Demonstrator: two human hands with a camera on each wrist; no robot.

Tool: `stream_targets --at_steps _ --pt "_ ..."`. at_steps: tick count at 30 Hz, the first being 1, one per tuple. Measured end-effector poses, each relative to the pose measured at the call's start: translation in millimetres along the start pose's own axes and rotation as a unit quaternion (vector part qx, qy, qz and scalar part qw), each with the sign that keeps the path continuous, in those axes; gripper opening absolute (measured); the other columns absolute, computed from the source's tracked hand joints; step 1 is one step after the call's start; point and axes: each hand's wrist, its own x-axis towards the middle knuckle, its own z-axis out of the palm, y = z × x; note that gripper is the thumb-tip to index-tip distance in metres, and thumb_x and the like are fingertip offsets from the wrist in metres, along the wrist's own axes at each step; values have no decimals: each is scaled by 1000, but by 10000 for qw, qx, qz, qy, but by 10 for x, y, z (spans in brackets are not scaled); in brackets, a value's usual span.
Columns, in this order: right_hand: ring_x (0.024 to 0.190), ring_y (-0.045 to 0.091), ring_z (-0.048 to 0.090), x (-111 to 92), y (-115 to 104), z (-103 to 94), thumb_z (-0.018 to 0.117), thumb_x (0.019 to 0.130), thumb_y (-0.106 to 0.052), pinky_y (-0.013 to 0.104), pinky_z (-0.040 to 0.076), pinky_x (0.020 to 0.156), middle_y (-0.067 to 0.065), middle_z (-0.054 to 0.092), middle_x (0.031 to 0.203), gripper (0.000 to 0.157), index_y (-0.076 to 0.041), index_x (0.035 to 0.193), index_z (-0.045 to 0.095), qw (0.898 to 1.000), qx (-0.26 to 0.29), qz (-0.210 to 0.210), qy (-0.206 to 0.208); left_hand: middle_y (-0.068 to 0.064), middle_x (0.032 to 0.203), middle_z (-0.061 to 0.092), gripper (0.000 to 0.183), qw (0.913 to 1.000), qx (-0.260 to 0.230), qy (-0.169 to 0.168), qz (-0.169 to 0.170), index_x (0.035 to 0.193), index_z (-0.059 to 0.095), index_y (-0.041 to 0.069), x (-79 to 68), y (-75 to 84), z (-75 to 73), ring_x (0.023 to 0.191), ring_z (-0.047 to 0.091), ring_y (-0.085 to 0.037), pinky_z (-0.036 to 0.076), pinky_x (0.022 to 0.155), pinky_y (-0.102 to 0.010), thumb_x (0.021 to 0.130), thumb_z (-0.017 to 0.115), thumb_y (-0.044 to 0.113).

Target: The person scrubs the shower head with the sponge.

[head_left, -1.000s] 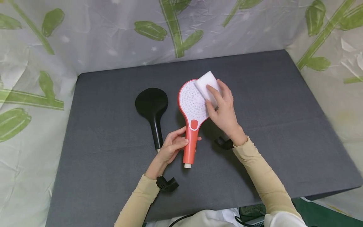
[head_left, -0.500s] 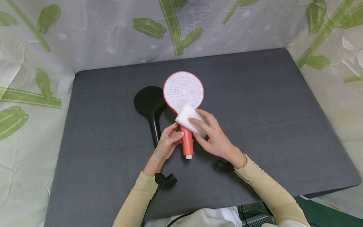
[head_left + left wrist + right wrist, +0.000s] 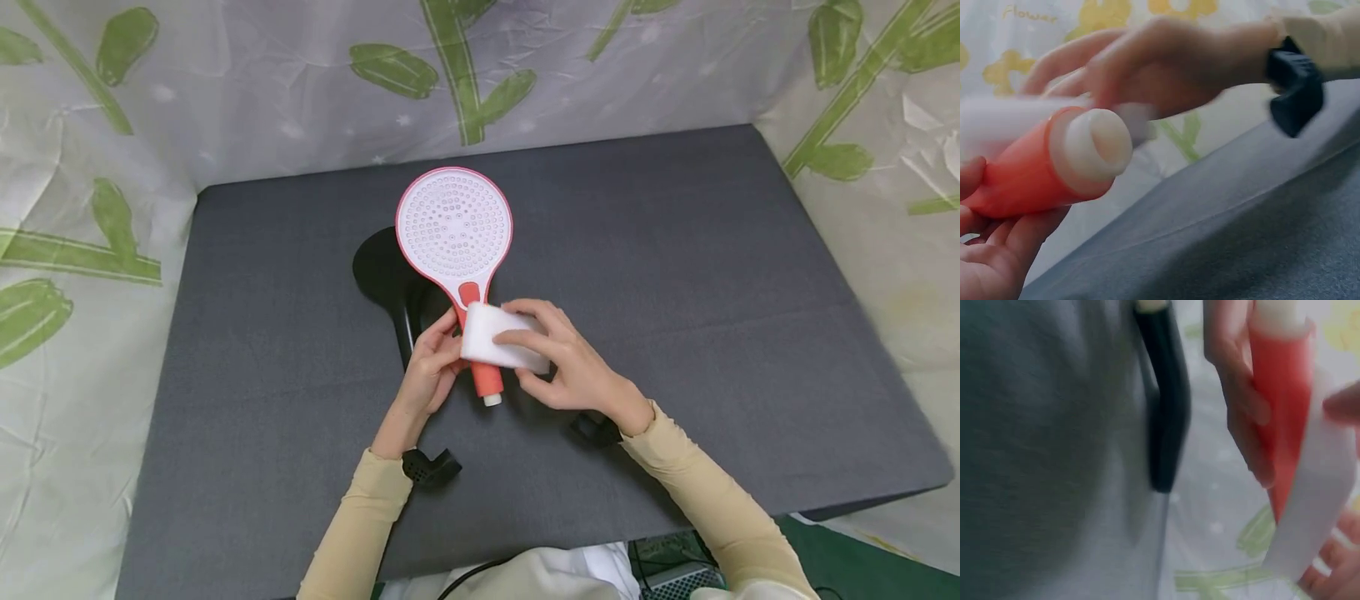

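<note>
A red handheld shower head [image 3: 454, 223] with a white, nozzle-dotted face is held up over the table, its face toward the head camera. My left hand [image 3: 429, 367] grips its red handle from the left side. In the left wrist view the handle's white threaded end [image 3: 1099, 144] points toward the camera. Across the handle, just below the red button, lies a white sponge [image 3: 495, 335]. My right hand [image 3: 573, 362] pinches that sponge between thumb and fingers. The sponge hides part of the handle and some left fingertips.
A black shower head [image 3: 382, 268] lies face down on the grey-covered table [image 3: 712, 292], partly hidden behind the red one. Patterned curtains [image 3: 285, 100] hang behind and at both sides. Black cameras [image 3: 431, 469] are strapped to the wrists.
The sponge has moved from the right of the shower head's face down onto the handle. The shower head has shifted up and left, tilting leftward and covering part of the black one.
</note>
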Motion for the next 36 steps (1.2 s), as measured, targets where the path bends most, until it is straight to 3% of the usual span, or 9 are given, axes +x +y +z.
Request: stream_targets --at_steps 4,8,13,19,23,27,30,33,36 --pt "117 33 40 195 6 12 58 82 -13 47 33 93 19 39 135 37 -9 118 60 9971 -570 136 481 -9 120 52 52 9998 166 -39 -78 140 23 -11 -12 -30 35 95 59 -13 51 72 -23 90 32 -16" --pt "120 35 38 261 -23 39 59 83 -13 48 33 95 19 37 137 39 -10 123 58 9952 -813 115 530 -7 111 56 48 9998 152 54 -67 137 26 -13 -15 -39 54 92 61 -13 52 71 -24 90 33 -16" --pt "119 31 41 85 -55 57 57 85 -16 44 35 95 18 39 135 35 -10 119 60 9995 -284 -149 16 -7 119 54 49 9994 79 304 167 138 25 -13 -17 -5 14 99 58 -15 51 76 -25 90 32 -16" --pt "117 26 43 -116 -89 15 61 80 -11 40 36 95 14 44 132 37 -14 117 62 9922 388 -819 -852 -19 128 50 50 9976 42 -12 689 139 30 -10 12 44 -74 116 53 -29 50 86 -35 89 32 -14" --pt "118 26 44 -99 -81 0 62 77 -7 40 36 96 14 46 131 39 -14 115 63 9885 459 -1106 -929 -16 128 49 47 9960 53 -178 873 136 32 -9 26 20 -71 116 52 -30 50 87 -38 89 32 -12" --pt "116 28 45 -16 -51 12 61 79 -9 40 38 95 16 46 130 35 -12 114 63 9912 310 -1132 -617 -14 126 50 42 9956 72 -339 868 133 35 -6 12 -9 -45 115 51 -25 46 91 -32 91 33 -8" --pt "116 30 43 53 -7 26 60 83 -15 40 39 93 19 43 130 31 -9 113 63 9969 87 -782 -7 -12 125 48 42 9967 -16 -496 648 133 35 -1 -11 -27 -22 111 50 -21 47 89 -30 91 38 -8" --pt "117 33 41 112 25 35 59 87 -21 41 40 91 22 40 130 32 -6 114 62 9971 -167 -275 689 -11 124 43 45 9976 -168 -576 349 134 32 3 -13 -40 13 107 50 -22 50 85 -35 92 43 -7" --pt "118 34 39 133 17 55 58 89 -24 43 38 91 23 38 131 34 -5 116 60 9947 -206 -3 1004 -12 123 42 47 9981 -251 -499 258 134 33 4 -2 -43 40 105 52 -23 52 82 -37 91 45 -9"
